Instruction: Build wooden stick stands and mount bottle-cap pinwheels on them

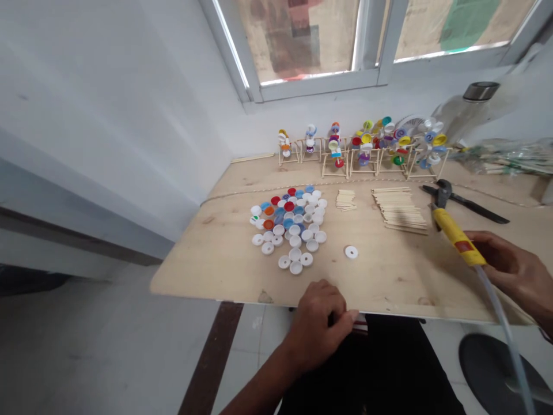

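Observation:
My right hand [514, 268] grips the rear of a yellow glue gun [458, 237] at the table's right side. A translucent glue stick [503, 323] trails from its back end, and its tip points away from me toward dark-handled pliers [470, 203]. At the front edge rests my left hand [322, 325], its fingers curled under and its thumb held apart; nothing shows in it. A lone white bottle cap [351, 252] with a hole lies between the hands. Nearest the left hand is a cluster of four white caps [295, 262] touching one another.
Many loose bottle caps [288, 223] cover the left-centre of the table [199, 259]. Short sticks [346, 199] and longer sticks [400, 208] lie in piles. Several stick-framed cap wheels [334, 147] line the wall. A clear bottle [473, 104] and plastic bags [510, 155] stand back right.

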{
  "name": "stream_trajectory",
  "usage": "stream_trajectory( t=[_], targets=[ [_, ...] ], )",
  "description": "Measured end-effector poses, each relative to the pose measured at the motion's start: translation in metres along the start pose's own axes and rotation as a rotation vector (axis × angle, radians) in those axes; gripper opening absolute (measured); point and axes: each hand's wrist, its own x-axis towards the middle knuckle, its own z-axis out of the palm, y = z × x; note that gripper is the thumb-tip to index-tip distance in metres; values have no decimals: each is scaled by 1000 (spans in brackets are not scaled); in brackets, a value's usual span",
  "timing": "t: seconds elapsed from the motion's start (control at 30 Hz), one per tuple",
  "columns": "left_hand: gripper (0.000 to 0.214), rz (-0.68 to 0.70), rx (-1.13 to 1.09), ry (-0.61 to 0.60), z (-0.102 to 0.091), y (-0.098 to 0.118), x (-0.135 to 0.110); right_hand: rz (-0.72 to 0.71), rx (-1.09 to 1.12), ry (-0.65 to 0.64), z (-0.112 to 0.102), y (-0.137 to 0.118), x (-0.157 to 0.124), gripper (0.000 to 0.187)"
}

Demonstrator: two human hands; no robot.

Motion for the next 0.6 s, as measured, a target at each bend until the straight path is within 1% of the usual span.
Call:
stream_trajectory(
  t=[0.03,0.07,0.1,0.13,0.17,0.2,0.23,0.27,0.33,0.4,0.5,0.6],
  targets=[
    [8,35,-21,-54,0,1,2,100,165,-21,4,-7,1,39],
    [20,58,-30,-83,-1,1,3,195,324,-38,7,-13,1,39],
    [37,63,-27,-80,-1,0,5,271,466,-43,12,-19,1,39],
    [50,48,-16,-39,0,-3,8,310,575,-40,16,-24,1,38],
    [53,16,0,30,2,-8,12,326,652,-42,20,-29,0,37],
    [48,-28,18,120,6,-12,16,336,704,-56,24,-33,-2,36],
    [40,-54,54,182,10,-17,21,349,727,-78,28,-37,-5,34],
    [35,-58,102,210,15,-22,27,366,721,-107,31,-40,-8,33],
    [32,-42,201,230,27,-28,38,392,658,-172,37,-46,-14,35],
    [31,-49,331,267,36,-31,48,371,583,-232,41,-53,-19,38],
    [31,-51,495,301,47,-31,61,328,528,-271,47,-64,-25,40],
    [27,-57,566,298,53,-33,70,316,507,-298,53,-72,-27,43]
  ],
)
